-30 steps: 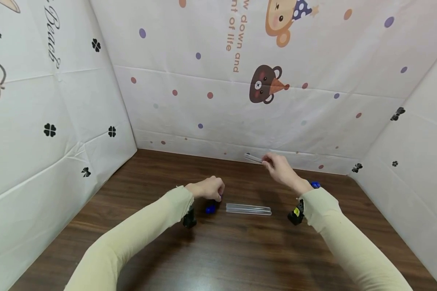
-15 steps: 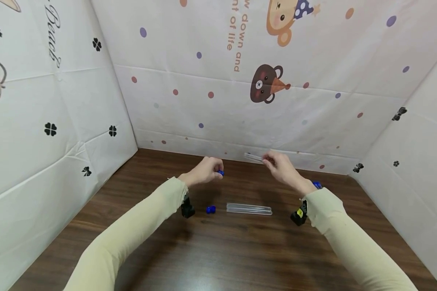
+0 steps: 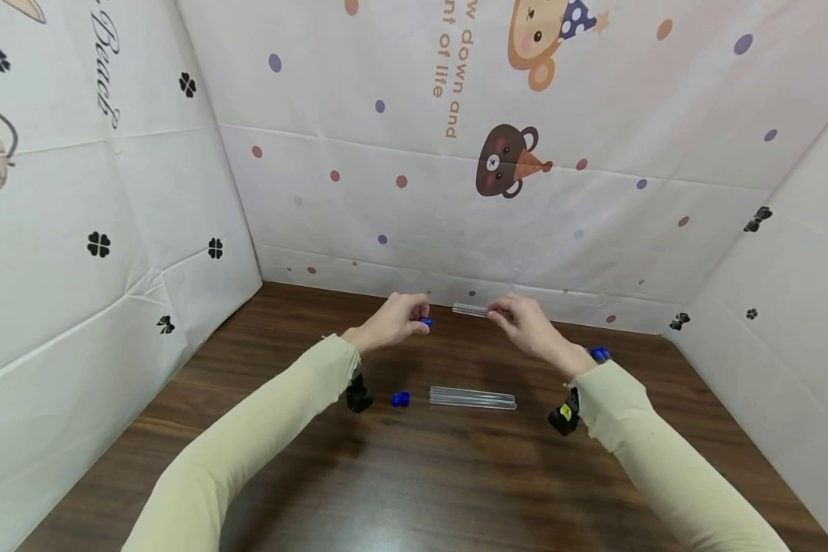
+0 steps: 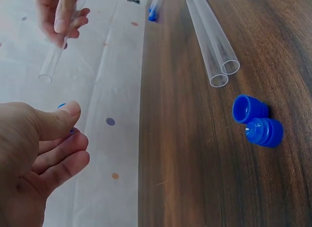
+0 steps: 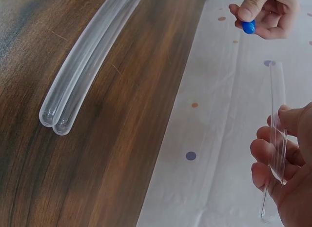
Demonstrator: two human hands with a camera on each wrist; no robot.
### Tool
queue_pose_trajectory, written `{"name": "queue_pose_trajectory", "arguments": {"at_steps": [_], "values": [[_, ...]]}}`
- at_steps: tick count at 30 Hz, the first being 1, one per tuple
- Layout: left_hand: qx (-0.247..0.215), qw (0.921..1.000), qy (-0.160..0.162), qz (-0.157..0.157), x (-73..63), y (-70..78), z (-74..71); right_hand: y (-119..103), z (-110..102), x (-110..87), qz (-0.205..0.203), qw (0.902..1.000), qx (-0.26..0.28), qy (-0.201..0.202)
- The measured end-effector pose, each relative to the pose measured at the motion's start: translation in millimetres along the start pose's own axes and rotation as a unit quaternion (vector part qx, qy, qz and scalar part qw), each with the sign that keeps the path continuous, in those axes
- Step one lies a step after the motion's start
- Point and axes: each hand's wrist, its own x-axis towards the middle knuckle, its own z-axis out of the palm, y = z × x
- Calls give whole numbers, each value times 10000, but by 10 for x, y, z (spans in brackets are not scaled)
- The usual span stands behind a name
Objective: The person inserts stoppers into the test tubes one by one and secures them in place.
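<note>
My left hand point(image 3: 389, 320) pinches a small blue cap point(image 5: 248, 27) between thumb and fingers; in the left wrist view the thumb mostly hides it. Facing it, my right hand point(image 3: 527, 326) grips a clear test tube point(image 5: 277, 114), fingers wrapped round its middle. The tube's open mouth points toward the left hand, a short gap from the cap. Both hands are raised over the far part of the table. Below them lie two more clear test tubes point(image 3: 472, 398) side by side, and to their left two blue caps point(image 4: 263, 132) touching each other.
A blue-capped tube point(image 4: 153, 12) lies on the dark wooden table point(image 3: 441, 475) at the right, partly hidden behind the right wrist in the head view. Printed white sheets point(image 3: 359, 207) stand at the back and on both sides.
My left hand has lifted a blue cap from beside the lying tubes and carried it up and away. The right hand has shifted slightly left, bringing the tube's mouth nearer the cap.
</note>
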Motion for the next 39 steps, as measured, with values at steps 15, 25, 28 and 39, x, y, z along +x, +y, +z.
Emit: {"name": "queue_pose_trajectory", "arguments": {"at_steps": [15,25,28,39], "values": [[20,9998,-82,192,47,21,25,-41,70,-53,86,9990,139,-404],[39,9998,-127,134,67,56,11,-86,69,-33,51,9984,185,-533],[46,9998,-127,134,75,64,15,-96,79,-28,3,9984,190,-532],[-33,9997,-227,99,100,106,14,-124,116,-21,55,9980,288,-560]]}}
